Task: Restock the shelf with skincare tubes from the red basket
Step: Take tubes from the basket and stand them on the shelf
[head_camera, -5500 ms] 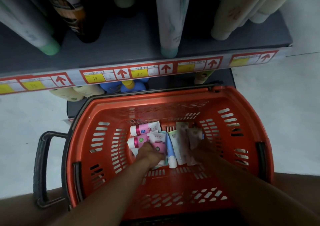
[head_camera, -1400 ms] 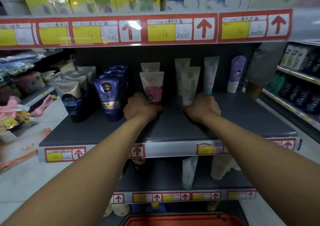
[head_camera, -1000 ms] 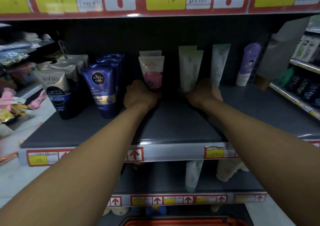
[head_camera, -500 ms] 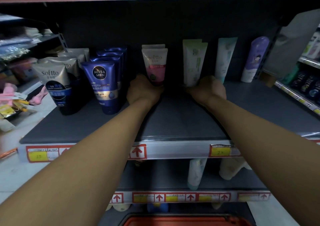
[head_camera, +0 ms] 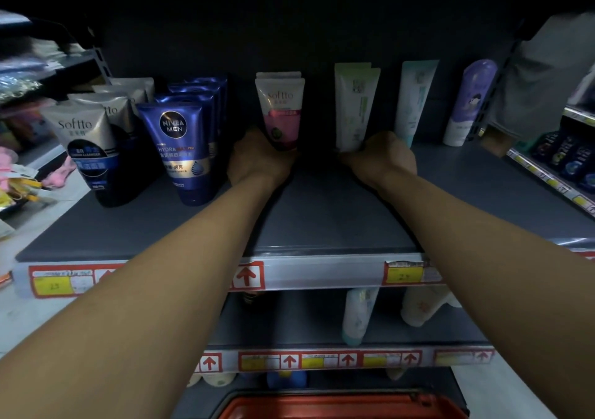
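Evidently both tubes are being stood cap-down at the back of the dark grey metal shelf [head_camera: 322, 212], each in front of a matching one, so that labels face out and the rows read by kind; the white-and-pink plastic Softto tube [head_camera: 280, 109] goes into the pink row, the pale green-and-white plastic tube [head_camera: 354, 106] into the green row just to its right. Holding them low, near the cap, looks like a way to steady each tube until it stands on its own.

Both forearms reach straight forward over the shelf edge, roughly parallel, wrists level; the left hand [head_camera: 257, 161] has its fingers curled round the base of the pink tube, knuckles toward the camera; the right hand [head_camera: 381, 158] grips the foot of the green tube likewise, thumb side inward. Neither hand has let go yet.

To the left stand blue Nivea Men tubes [head_camera: 178, 148] and silver-and-black Softto tubes [head_camera: 87, 142], well apart from the hands; the red plastic basket [head_camera: 338, 407] shows only its rim at the bottom edge, below the lower shelves; its contents are hidden.
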Action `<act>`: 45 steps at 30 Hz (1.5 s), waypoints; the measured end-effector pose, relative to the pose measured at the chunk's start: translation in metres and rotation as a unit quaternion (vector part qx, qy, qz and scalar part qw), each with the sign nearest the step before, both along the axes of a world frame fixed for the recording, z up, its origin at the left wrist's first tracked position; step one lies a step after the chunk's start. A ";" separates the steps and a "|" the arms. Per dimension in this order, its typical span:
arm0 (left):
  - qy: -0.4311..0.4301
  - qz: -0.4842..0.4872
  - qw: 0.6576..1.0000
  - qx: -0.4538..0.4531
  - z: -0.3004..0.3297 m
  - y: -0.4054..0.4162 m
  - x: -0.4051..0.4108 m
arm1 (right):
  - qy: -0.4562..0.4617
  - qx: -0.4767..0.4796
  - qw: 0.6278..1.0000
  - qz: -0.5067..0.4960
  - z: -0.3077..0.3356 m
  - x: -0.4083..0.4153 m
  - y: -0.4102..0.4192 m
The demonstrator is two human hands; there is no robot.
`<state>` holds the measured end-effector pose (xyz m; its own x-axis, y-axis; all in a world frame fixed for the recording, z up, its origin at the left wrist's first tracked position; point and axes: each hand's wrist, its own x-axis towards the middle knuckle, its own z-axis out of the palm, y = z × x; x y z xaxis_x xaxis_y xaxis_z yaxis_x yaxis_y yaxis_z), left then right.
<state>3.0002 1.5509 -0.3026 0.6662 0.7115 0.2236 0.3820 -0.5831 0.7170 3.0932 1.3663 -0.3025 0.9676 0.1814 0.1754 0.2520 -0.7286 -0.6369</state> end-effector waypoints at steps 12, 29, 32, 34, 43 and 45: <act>-0.005 -0.003 1.000 0.005 -0.001 0.001 0.001 | 0.002 -0.003 1.000 -0.010 -0.001 0.004 0.002; 0.051 -0.017 0.998 0.028 0.007 -0.008 -0.016 | 0.008 -0.097 0.995 0.028 0.014 -0.019 -0.019; 0.077 -0.031 0.996 0.037 0.013 -0.015 -0.032 | -0.013 -0.110 0.992 0.061 0.019 -0.036 -0.030; 0.096 -0.055 0.993 0.048 0.019 -0.024 -0.045 | -0.026 -0.092 0.991 0.098 0.022 -0.051 -0.035; 0.074 -0.107 0.988 0.081 0.048 -0.063 -0.118 | -0.103 -0.067 0.986 0.115 0.038 -0.118 -0.071; 0.065 -0.107 0.989 0.079 0.053 -0.070 -0.135 | -0.110 -0.060 0.985 0.115 0.041 -0.135 -0.078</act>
<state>2.8651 1.4804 -0.2500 0.8277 0.5147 0.2236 0.3211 -0.7612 0.5634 2.9581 1.2880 -0.2618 0.8392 0.4234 0.3412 0.5420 -0.7023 -0.4616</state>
